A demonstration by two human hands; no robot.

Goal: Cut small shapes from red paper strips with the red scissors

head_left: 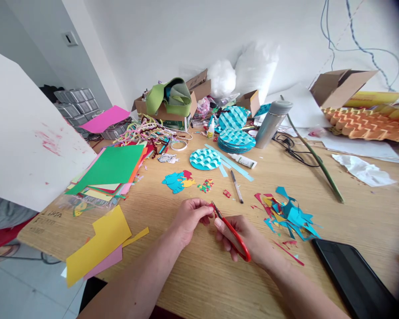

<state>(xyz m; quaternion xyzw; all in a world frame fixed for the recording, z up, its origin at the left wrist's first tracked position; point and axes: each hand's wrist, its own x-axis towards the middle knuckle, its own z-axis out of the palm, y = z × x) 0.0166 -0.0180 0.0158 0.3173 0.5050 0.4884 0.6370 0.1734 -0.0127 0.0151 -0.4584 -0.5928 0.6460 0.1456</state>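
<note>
My right hand grips red-handled scissors low over the wooden table, blades pointing up-left. My left hand is pinched closed right at the blade tips, holding a tiny red paper piece that is barely visible. Just beyond the hands lie a blue paper fish cutout, small red and multicoloured cut pieces and a pen.
Paper scraps lie to the right and a dark tablet at the front right. Coloured paper stack and yellow sheets sit left. Blue folded-paper discs, glue tube, metal bottle, green stick, boxes behind.
</note>
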